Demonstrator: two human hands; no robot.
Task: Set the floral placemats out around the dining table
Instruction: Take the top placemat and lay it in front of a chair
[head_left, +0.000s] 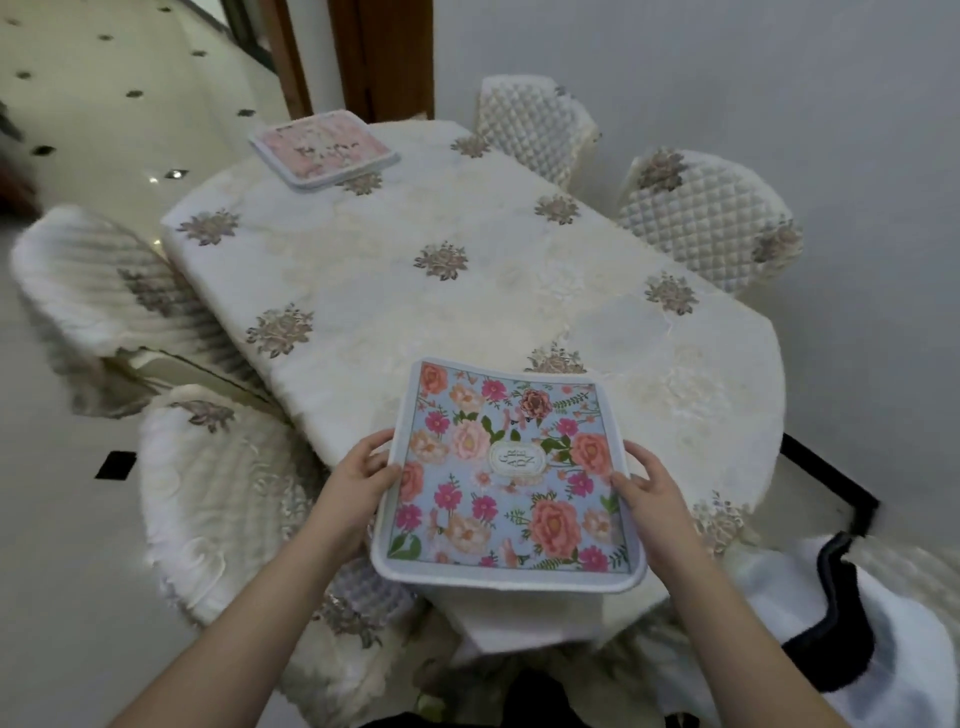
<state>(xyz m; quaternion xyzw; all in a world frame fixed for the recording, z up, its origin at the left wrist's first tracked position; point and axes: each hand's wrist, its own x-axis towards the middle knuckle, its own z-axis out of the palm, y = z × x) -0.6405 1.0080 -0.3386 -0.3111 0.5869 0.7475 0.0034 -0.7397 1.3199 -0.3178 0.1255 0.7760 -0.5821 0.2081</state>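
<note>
A blue floral placemat (506, 478) with pink and peach flowers and a white border is held over the near end of the dining table (395, 291). My left hand (358, 480) grips its left edge and my right hand (652, 491) grips its right edge. Its far edge curls up slightly and its near edge overhangs the table end. At the far end of the table, a pink floral placemat (322, 148) lies near the corner. The table wears a cream cloth with embroidered flower motifs.
Quilted cream chairs stand around the table: two on the left (104, 291) (218, 499) and two on the right by the wall (535, 124) (711, 218). A white and black fabric (841, 613) lies at the near right. A wooden door frame (384, 57) is behind the table.
</note>
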